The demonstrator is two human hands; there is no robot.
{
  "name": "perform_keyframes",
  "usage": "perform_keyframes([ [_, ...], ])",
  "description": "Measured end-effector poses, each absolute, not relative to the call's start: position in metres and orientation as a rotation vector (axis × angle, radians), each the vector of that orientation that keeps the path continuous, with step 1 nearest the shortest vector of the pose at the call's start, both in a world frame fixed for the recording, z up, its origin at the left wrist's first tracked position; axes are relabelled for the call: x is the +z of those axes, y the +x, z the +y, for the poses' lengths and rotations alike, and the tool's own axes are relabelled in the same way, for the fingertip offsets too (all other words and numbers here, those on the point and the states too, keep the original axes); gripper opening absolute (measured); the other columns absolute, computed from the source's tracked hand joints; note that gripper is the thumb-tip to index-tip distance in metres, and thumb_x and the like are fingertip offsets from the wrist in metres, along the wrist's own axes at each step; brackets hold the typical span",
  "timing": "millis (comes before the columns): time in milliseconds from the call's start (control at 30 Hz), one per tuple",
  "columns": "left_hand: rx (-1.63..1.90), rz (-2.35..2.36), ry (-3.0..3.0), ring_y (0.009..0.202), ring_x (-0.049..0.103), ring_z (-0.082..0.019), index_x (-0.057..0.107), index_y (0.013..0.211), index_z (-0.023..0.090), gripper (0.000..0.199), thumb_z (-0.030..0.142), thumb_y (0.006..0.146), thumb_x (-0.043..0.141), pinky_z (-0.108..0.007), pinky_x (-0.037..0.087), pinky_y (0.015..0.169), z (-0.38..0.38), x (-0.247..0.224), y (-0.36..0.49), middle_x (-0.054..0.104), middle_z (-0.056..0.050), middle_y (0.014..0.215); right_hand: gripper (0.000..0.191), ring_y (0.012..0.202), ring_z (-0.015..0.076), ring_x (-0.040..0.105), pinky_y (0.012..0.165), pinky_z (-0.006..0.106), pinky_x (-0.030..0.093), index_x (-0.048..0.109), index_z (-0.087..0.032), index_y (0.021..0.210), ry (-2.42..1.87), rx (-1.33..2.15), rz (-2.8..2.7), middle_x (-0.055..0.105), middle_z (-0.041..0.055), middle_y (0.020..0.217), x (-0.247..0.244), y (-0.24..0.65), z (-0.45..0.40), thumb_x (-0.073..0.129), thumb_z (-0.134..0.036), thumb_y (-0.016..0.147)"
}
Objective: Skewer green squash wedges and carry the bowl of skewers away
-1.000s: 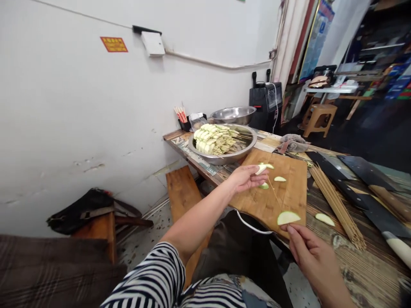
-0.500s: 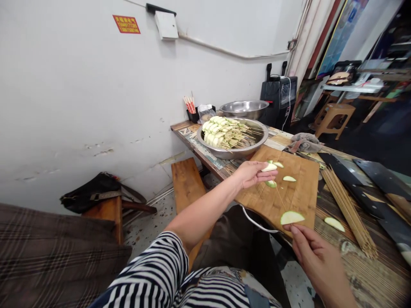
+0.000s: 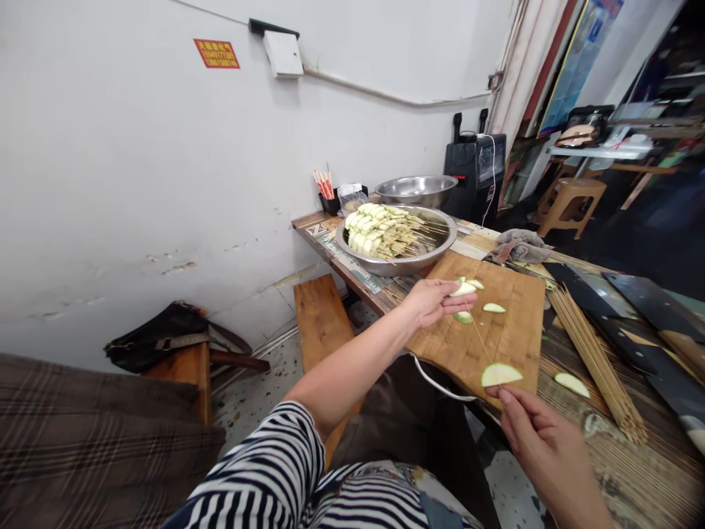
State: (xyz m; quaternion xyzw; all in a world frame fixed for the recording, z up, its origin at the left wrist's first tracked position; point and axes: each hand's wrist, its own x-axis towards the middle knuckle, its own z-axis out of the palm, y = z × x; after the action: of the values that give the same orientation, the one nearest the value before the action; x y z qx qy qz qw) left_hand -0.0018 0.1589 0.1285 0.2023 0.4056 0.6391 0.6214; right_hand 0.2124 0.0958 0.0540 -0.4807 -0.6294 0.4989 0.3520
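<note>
My left hand (image 3: 435,301) reaches over the wooden cutting board (image 3: 440,339), its thumb pressing a pale zucchini slice (image 3: 463,289) against the fingers. Closer to me, my right hand (image 3: 543,441) pinches a thin bamboo skewer (image 3: 479,332) near its lower end. A half-moon zucchini slice with a green rim (image 3: 501,375) sits on that skewer just above my right fingertips. The skewer's far tip points toward my left hand. Several loose slices lie on the board around my left hand, including one zucchini piece (image 3: 494,308) to its right.
A steel basin (image 3: 380,267) holds many skewered slices, with a second basin (image 3: 416,192) behind it. To the right lie a bundle of skewers (image 3: 598,360), a stray slice (image 3: 572,384) and dark-bladed knives (image 3: 628,345). A grey cloth (image 3: 521,246) rests farther back. Wooden bench (image 3: 322,312) at left.
The view has tilted slightly. Both hands keep nearly the same pose and grips, with the skewer and slices hardly moved.
</note>
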Motion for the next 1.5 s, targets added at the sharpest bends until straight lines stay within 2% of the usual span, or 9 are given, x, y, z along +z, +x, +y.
perform_keyframes([
  [233, 1.471, 0.924, 0.463, 0.077, 0.071, -0.020, 0.063, 0.078, 0.003, 0.019, 0.004, 0.090, 0.049, -0.047, 0.049, 0.097, 0.157, 0.132, 0.000, 0.071, -0.016, 0.084, 0.061, 0.045, 0.0089, 0.036, 0.041, 0.020, 0.027, 0.066, -0.009, 0.098, -1.224, 1.364, -1.603, 0.041, -0.0037, 0.049, 0.054, 0.214, 0.094, 0.060, -0.066, 0.074],
  [600, 1.461, 0.945, 0.451, 0.073, 0.071, -0.019, 0.063, 0.079, 0.004, 0.015, 0.003, 0.088, 0.052, -0.045, 0.053, 0.091, 0.157, 0.130, 0.003, 0.070, -0.014, 0.081, 0.056, 0.048, 0.0083, 0.036, 0.043, 0.020, 0.028, 0.067, -0.010, 0.098, -1.186, 1.352, -1.553, 0.045, -0.0022, 0.052, 0.046, 0.207, 0.097, 0.062, -0.061, 0.077],
  [800, 1.452, 0.926, 0.461, 0.074, 0.070, -0.019, 0.065, 0.078, 0.006, 0.013, 0.004, 0.086, 0.054, -0.051, 0.049, 0.095, 0.155, 0.129, 0.007, 0.071, -0.011, 0.081, 0.056, 0.046, 0.0084, 0.035, 0.041, 0.020, 0.026, 0.067, -0.009, 0.100, -1.159, 1.326, -1.562, 0.042, -0.0033, 0.050, 0.042, 0.204, 0.098, 0.060, -0.060, 0.078],
  [1000, 1.471, 0.840, 0.326, 0.076, 0.070, -0.019, 0.063, 0.082, 0.007, 0.011, 0.007, 0.088, 0.054, -0.049, 0.050, 0.093, 0.156, 0.131, 0.008, 0.071, -0.011, 0.080, 0.055, 0.050, 0.0104, 0.042, 0.045, 0.022, 0.034, 0.068, -0.010, 0.103, -1.160, 1.269, -1.582, 0.052, 0.0002, 0.058, 0.045, 0.203, 0.099, 0.059, -0.059, 0.080],
  [1200, 1.452, 0.855, 0.416, 0.083, 0.070, -0.023, 0.064, 0.088, 0.007, 0.023, 0.025, 0.094, 0.051, -0.047, 0.053, 0.090, 0.155, 0.130, 0.015, 0.071, -0.017, 0.091, 0.055, 0.047, 0.0105, 0.043, 0.043, 0.021, 0.035, 0.069, -0.010, 0.099, -1.126, 1.218, -1.642, 0.050, -0.0006, 0.053, 0.051, 0.198, 0.098, 0.057, -0.060, 0.081],
  [1333, 1.491, 0.875, 0.427, 0.085, 0.070, -0.023, 0.062, 0.087, 0.007, 0.021, 0.024, 0.094, 0.051, -0.046, 0.053, 0.089, 0.155, 0.130, 0.019, 0.070, -0.018, 0.094, 0.054, 0.047, 0.0104, 0.044, 0.043, 0.021, 0.036, 0.069, -0.009, 0.098, -1.105, 1.222, -1.640, 0.050, -0.0005, 0.053, 0.054, 0.195, 0.097, 0.057, -0.060, 0.081],
  [1500, 1.484, 0.864, 0.367, 0.076, 0.070, -0.021, 0.063, 0.085, 0.007, 0.020, 0.020, 0.093, 0.050, -0.048, 0.052, 0.090, 0.156, 0.131, 0.019, 0.071, -0.015, 0.084, 0.052, 0.051, 0.0120, 0.049, 0.048, 0.022, 0.041, 0.070, -0.010, 0.095, -1.115, 1.198, -1.656, 0.056, 0.0026, 0.060, 0.053, 0.196, 0.096, 0.057, -0.059, 0.081],
])
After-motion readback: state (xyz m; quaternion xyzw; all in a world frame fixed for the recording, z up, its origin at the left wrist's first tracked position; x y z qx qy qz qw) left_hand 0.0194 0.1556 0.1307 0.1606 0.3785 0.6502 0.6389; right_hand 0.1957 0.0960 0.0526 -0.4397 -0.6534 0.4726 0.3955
